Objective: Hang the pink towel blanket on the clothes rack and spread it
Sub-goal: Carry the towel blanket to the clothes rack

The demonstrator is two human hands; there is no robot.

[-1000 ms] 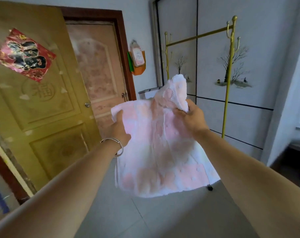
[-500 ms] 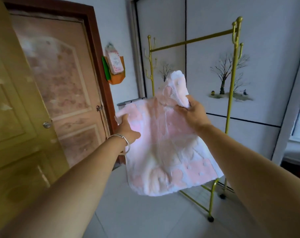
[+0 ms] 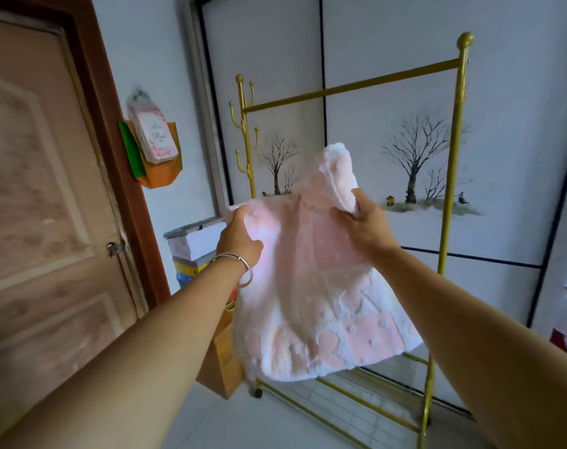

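Before the gold rack (image 3: 350, 89), both hands hold the pink towel (image 3: 311, 286) up in the air, well below the top bar. The left hand (image 3: 240, 238) is closed on one upper corner, the right hand (image 3: 363, 222) closed on a bunched upper edge. Nothing is hung yet; draping and spreading remain. Compared with a second ago, the rack looms nearer and fuller, and the yellow door has left view.

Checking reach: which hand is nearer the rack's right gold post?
Right. The right hand grips the pink towel just left of the post; the left hand sits farther left.
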